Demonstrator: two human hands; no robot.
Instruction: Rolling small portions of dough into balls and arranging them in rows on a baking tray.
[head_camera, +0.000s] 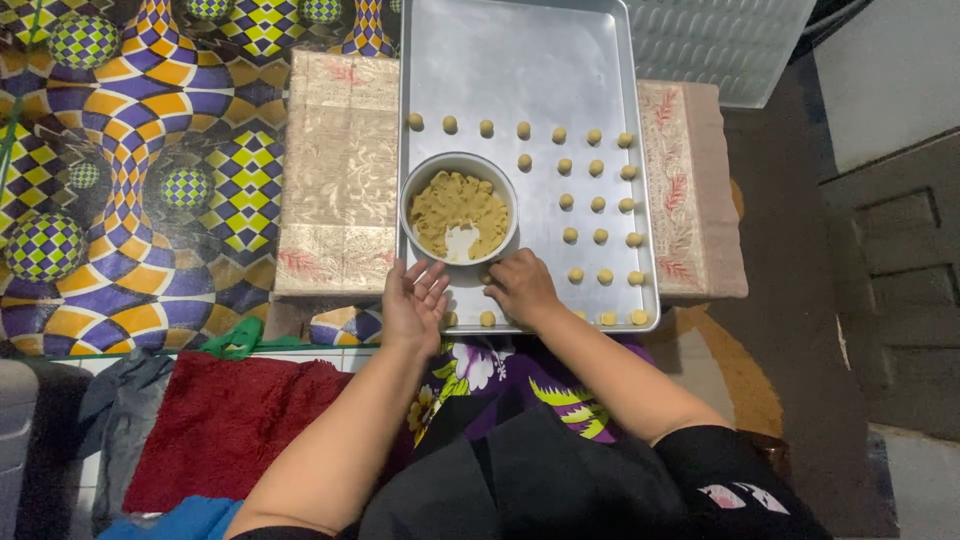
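Observation:
A silver baking tray (520, 60) lies in front of me on a low cloth-covered stand. Several small tan dough balls (598, 204) sit on it in rows on its right half. A white bowl (459, 207) of tan dough stands on the tray's near left. My left hand (413, 303) hovers palm up with fingers spread, just below the bowl at the tray's near edge, holding nothing. My right hand (520, 287) rests fingers-down on the tray near its front edge, its fingertips beside a dough ball (487, 319); whether it pinches a ball is hidden.
A beige and red patterned cloth (335, 180) covers the stand under the tray. A colourful chequered mat (130, 170) spreads to the left. A red rug (225, 420) lies near left. A translucent plastic lid (720, 45) lies at the far right.

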